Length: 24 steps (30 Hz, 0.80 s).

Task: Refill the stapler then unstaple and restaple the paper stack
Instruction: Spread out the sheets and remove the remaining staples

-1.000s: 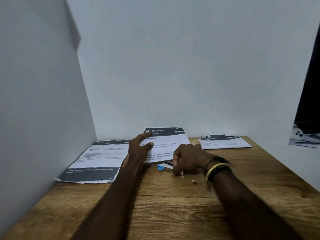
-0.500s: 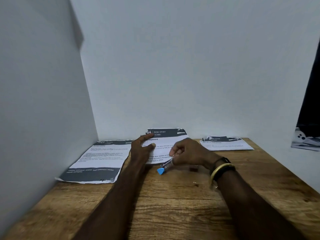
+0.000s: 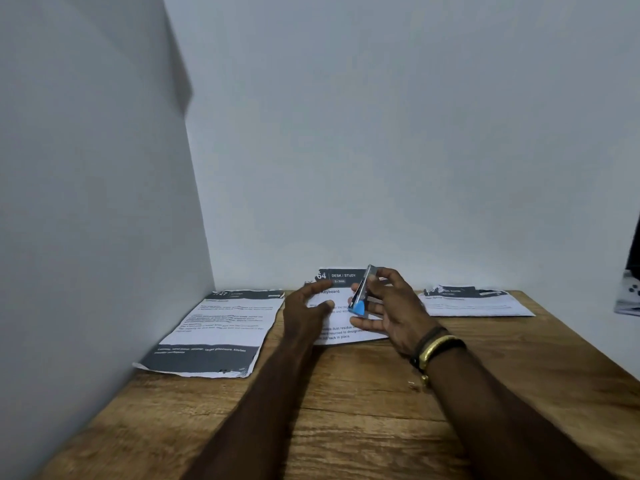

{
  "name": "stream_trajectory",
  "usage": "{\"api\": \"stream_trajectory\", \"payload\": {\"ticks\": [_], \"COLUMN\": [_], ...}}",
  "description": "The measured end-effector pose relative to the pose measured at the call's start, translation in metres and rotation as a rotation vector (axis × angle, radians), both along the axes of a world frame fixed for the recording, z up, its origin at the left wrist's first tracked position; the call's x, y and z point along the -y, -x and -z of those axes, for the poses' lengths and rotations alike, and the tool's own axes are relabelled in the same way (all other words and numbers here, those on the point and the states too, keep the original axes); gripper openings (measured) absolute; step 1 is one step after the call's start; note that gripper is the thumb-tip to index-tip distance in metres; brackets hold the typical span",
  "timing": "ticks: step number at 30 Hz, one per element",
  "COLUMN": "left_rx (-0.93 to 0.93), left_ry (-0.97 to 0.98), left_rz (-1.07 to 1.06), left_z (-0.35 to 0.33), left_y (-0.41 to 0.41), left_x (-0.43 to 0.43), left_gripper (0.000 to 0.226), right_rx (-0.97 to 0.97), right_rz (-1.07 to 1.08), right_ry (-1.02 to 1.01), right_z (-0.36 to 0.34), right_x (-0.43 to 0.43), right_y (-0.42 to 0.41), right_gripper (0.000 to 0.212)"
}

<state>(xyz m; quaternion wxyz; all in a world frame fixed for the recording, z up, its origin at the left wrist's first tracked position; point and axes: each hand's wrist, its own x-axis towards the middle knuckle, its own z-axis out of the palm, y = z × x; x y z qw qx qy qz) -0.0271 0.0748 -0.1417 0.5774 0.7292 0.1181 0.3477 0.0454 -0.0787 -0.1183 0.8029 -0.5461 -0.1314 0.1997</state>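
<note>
A small stapler [image 3: 360, 296] with a silver body and a blue end is lifted above the middle paper stack [image 3: 341, 327], tilted steeply with its blue end down. My right hand [image 3: 388, 310] pinches it between thumb and fingers, the other fingers spread. My left hand [image 3: 304, 313] lies on the left part of that stack with its fingers loosely bent, the thumb pointing right. The stack carries a dark header reading "DESK / STUDY".
A second printed stack [image 3: 214, 330] lies at the left by the side wall, a third stack [image 3: 474, 301] at the back right. The wooden table [image 3: 346, 410] meets white walls at left and back. A tiny metal bit [image 3: 411, 384] lies near my right wrist.
My right hand picked the stapler up from the table's surface and raised it over the middle stack, turning it steeply. My left hand stayed on the paper.
</note>
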Motion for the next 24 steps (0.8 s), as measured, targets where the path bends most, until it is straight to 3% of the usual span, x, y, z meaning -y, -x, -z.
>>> {"api": "stream_trajectory", "payload": {"ticks": [8,14,24], "left_rx": [0.005,0.013,0.037], "left_ry": [0.04,-0.015,0.0], "left_rz": [-0.018,-0.002,-0.003], "left_z": [0.002,0.004,0.004], "left_y": [-0.002,-0.003,-0.004], "left_x": [0.001,0.002,0.007], "left_gripper": [0.039,0.038,0.037], "right_rx": [-0.048,0.134,0.396], "right_rz": [0.072,0.15,0.265], "right_ry": [-0.094,-0.169,-0.058], "right_z": [-0.018,-0.027,-0.025], "right_x": [-0.027,-0.03,-0.033], "right_y": [-0.009,-0.014,-0.015], "right_gripper": [0.023,0.04,0.044]}}
